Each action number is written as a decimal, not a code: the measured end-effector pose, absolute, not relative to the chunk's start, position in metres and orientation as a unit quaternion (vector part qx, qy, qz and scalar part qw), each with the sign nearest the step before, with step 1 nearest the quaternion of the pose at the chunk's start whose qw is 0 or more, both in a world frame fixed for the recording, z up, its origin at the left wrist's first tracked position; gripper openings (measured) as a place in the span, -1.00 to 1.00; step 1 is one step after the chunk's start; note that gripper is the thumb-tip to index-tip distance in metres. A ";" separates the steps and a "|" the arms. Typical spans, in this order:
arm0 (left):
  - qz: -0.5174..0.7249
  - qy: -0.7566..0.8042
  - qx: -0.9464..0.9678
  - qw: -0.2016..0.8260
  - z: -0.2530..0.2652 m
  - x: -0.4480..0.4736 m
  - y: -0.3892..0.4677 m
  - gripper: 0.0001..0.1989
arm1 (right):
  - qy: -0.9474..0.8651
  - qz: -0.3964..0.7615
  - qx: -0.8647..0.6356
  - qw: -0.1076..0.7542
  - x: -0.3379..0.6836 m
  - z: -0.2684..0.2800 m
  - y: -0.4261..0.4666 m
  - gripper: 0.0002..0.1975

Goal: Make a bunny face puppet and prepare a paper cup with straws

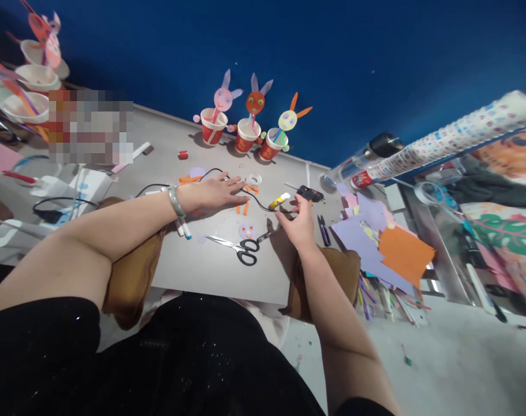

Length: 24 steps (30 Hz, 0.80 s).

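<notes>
Grey surface (219,273) against a blue wall (332,58); landmark = black-handled scissors (240,249). Left grip (219,192): beyond the scissors, to their left, palm down, fingers spread, nothing visibly held. Right grip (300,222): right of the scissors and farther out, thumb and fingers half curled; can't tell if it has hold of anything. Black glue gun (310,194): beyond the scissors, right, just beside that grip. Yellow glue stick (279,200): same side, near the right fingertips. Purple face disc (246,231): just past the scissors. Three rabbit cups (246,143): well beyond them.

Glue stick (279,201) behind scissors (241,248)
</notes>
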State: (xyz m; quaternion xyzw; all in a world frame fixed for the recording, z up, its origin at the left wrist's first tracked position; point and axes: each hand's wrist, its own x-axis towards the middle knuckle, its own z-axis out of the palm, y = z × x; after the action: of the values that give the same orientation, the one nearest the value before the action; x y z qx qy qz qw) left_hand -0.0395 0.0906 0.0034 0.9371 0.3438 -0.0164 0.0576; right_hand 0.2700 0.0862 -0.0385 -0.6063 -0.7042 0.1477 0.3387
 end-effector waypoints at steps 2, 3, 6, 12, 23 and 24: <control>-0.007 0.339 0.939 0.065 0.003 -0.039 0.093 -0.34 | -0.710 0.161 -0.615 0.303 0.270 -0.042 0.093 -0.41; -0.005 0.335 0.940 0.065 0.002 -0.039 0.095 -0.34 | -0.710 0.163 -0.620 0.291 0.269 -0.042 0.096 -0.48; 0.000 0.326 0.943 0.064 0.000 -0.038 0.097 -0.37 | -0.706 0.172 -0.636 0.260 0.265 -0.041 0.106 -0.65; -0.022 0.330 0.941 0.071 0.002 -0.036 0.097 -0.41 | -0.708 0.180 -0.623 0.280 0.256 -0.031 0.115 -0.78; -0.010 0.349 0.931 0.107 -0.006 -0.035 0.104 -0.45 | -0.783 0.298 -0.475 0.268 0.221 -0.001 0.088 -0.73; -0.009 0.348 0.931 0.110 -0.007 -0.036 0.104 -0.44 | -0.779 0.304 -0.475 0.274 0.221 -0.002 0.087 -0.71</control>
State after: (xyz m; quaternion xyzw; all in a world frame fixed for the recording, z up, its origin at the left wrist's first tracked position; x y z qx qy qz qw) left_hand -0.0357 0.1044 -0.0072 0.9309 0.3483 -0.0087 0.1100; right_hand 0.2213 0.0872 -0.0022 -0.4748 -0.7793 0.3038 0.2737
